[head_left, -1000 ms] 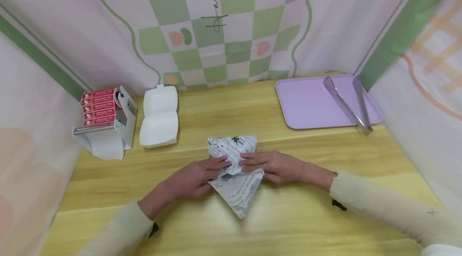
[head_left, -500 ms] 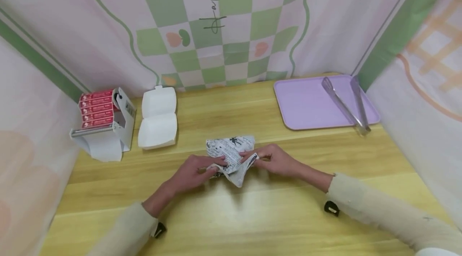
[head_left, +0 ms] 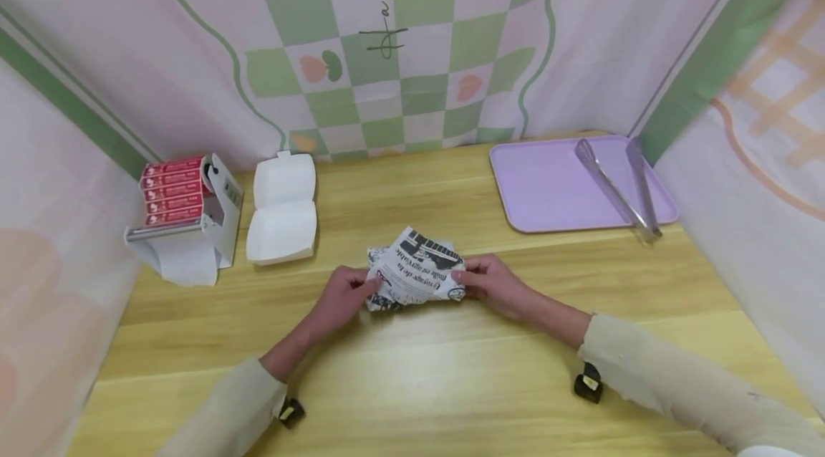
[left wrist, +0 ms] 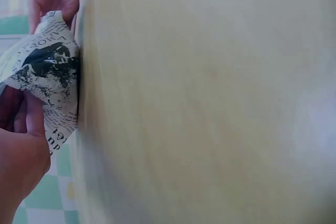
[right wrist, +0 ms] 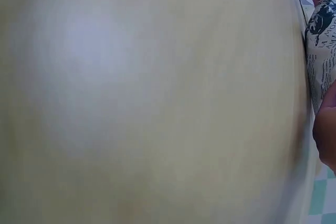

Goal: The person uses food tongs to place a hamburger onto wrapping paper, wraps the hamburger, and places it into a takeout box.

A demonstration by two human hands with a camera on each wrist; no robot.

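A newsprint-patterned paper wrap (head_left: 415,271), folded into a packet, sits on the wooden table in the middle of the head view; whatever it encloses is hidden. My left hand (head_left: 344,297) grips its left end, thumb on top and fingers at the side. At the opposite end my right hand (head_left: 496,286) pinches the paper the same way. One pointed flap lies folded over the top, its tip toward the back. In the left wrist view the paper (left wrist: 50,72) bulges between both hands, with the left fingers partly under its edge.
An open white clamshell box (head_left: 282,231) stands at the back left, beside a dispenser (head_left: 187,217) with red-printed packs. At the back right, metal tongs (head_left: 615,185) lie across a purple tray (head_left: 535,188). A patterned curtain (head_left: 425,49) closes off the back.
The paper's front flap, which pointed toward the person, has been lifted and folded back over the packet. Both hands have shifted from the paper's middle out to its two ends.
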